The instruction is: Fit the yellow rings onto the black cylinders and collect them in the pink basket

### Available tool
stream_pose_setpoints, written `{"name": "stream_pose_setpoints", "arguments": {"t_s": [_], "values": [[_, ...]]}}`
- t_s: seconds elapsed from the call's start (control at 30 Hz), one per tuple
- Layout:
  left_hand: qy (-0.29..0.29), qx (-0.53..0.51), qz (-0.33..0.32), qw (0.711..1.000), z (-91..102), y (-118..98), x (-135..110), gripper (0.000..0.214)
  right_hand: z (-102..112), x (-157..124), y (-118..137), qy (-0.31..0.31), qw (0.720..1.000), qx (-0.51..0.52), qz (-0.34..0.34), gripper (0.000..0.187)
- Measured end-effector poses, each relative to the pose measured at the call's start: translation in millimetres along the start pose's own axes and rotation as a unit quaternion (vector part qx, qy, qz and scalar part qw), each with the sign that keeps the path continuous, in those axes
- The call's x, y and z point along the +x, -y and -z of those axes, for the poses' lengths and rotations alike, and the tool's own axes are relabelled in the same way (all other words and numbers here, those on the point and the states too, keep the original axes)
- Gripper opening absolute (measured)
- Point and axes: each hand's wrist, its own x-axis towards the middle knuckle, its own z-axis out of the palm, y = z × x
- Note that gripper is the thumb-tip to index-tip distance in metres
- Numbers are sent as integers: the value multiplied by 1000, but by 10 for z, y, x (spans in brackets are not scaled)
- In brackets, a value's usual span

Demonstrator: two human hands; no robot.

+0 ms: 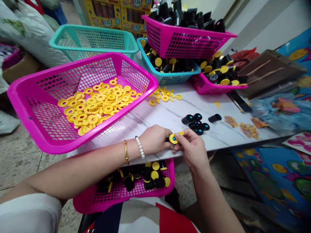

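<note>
Left hand (155, 139): clenched on a small black tube (168, 139), mostly hidden behind the fingers; lower centre of frame, at the table (170, 116) edge.
Right hand (191, 147): fingertips pinched on the yellow cap (173, 138), w/ its tab sticking out toward the right.
Cap vs. grip: we saw the cap sitting betw. both hands, pressed against the tube's end; whether it was fully seated, we couldn't tell — fingers covered the joint.
Handling: we judged both parts light, stiff plastic, smooth & a bit slippery; best held by the tube's sides and the cap's rim, not the thin tab.
Loose tubes (197, 124): a small cluster lay on the table just right of centre, near the hands but apart.
Big pink basket (36, 106): left of centre, holding loose yellow caps.
Lap basket (97, 202): bottom centre, below the table edge, w/ capped black tubes.
Back baskets (184, 42): upper centre, more black & yellow parts.
</note>
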Motion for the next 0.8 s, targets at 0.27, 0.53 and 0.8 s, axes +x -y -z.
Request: {"name": "stream_pose_setpoints", "arguments": {"t_s": [0.27, 0.53, 0.8], "values": [[-11, 26, -3, 1000, -4, 21, 11, 23, -6, 7, 5, 0, 1000, 6, 2, 31], [94, -159, 20, 983, 131, -31, -32, 26, -6, 12, 7, -2, 1000, -1, -4, 32], [137, -402, 179, 887, 88, -71, 74, 19, 19, -13, -4, 12, 998, -54, 22, 26]]}}
